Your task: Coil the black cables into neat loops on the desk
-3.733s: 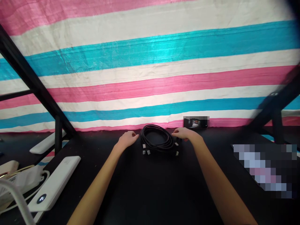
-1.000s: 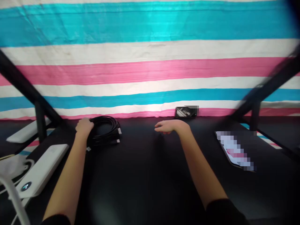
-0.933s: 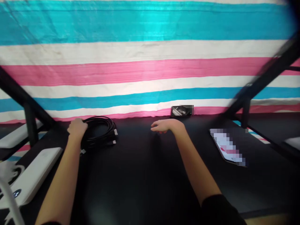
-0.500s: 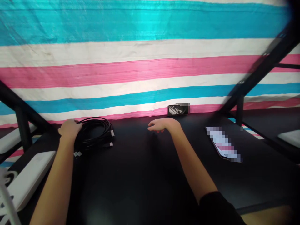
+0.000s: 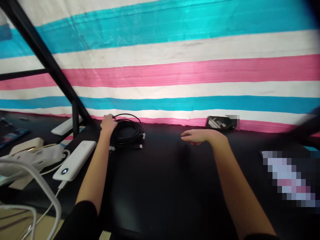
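A loose coil of black cables (image 5: pixel 128 135) with several pale plugs lies on the black table near its back edge. My left hand (image 5: pixel 108 124) is at the left side of the coil, fingers bent around its far edge and partly hidden behind the hand. Farther right, my right hand (image 5: pixel 197 136) hovers just above the tabletop, bent at the wrist, with fingers stretched loosely to the left and nothing in them. A dark phone (image 5: pixel 220 123) leans on its long side against the striped sheet behind that hand.
Left of my left arm lies a white power bank (image 5: pixel 75 160) with a cable plugged in. Beyond it are a power strip (image 5: pixel 41 158) and looping white cords. A blurred-out phone (image 5: pixel 287 178) lies at right. Black frame bars (image 5: pixel 47 63) slant up on the left.
The view has turned left, bringing the power strip and cords into sight. Against the table, both hands and the cable coil have hardly moved.
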`<state>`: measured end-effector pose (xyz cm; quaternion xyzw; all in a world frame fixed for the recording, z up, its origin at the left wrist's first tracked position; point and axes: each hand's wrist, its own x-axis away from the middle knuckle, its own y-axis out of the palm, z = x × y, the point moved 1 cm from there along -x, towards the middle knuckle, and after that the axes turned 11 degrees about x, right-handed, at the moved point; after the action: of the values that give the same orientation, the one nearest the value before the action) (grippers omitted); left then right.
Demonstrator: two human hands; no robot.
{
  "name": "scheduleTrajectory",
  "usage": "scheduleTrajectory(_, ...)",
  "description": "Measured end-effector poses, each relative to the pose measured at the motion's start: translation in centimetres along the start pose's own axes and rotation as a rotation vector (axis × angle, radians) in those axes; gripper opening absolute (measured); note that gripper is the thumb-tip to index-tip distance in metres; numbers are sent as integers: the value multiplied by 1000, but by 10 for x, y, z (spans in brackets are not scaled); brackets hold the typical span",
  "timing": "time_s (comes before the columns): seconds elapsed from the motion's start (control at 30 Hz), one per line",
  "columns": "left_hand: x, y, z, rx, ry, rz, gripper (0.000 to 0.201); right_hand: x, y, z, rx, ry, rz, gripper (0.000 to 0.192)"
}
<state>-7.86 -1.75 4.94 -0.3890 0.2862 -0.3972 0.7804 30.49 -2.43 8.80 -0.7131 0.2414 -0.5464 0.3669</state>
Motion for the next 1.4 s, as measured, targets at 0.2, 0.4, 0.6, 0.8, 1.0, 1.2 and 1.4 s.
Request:
scheduleTrajectory(0.2, -7, 12, -18, 60, -56, -54, 39, -3, 0, 0, -17, 6, -4, 53)
scheduleTrajectory(0.4, -8, 8, -23, 131, -15, -28, 37, -3, 1, 0, -66, 9, 14, 52)
scheduleTrajectory(0.6, -9, -9, -7, 311, 120, 95, 33, -7, 2, 2, -60, 12, 5, 54)
scheduleTrajectory(0.8, -4, -23, 10, 594, 225, 126, 38, -11, 4, 5, -70, -21, 10, 52)
scheduleTrajectory(1.0, 8, -35, 29, 787, 297, 143, 38, -7, 2, 4, -77, 2, 16, 52)
scheduleTrajectory(1.2, 36, -67, 57, 957, 416, 29, 35, -4, 1, 1, -69, -8, 10, 53)
scheduleTrajectory(1.4, 55, -88, 76, 1305, 460, 25, 27, -6, 1, 3, -115, -50, 71, 71)
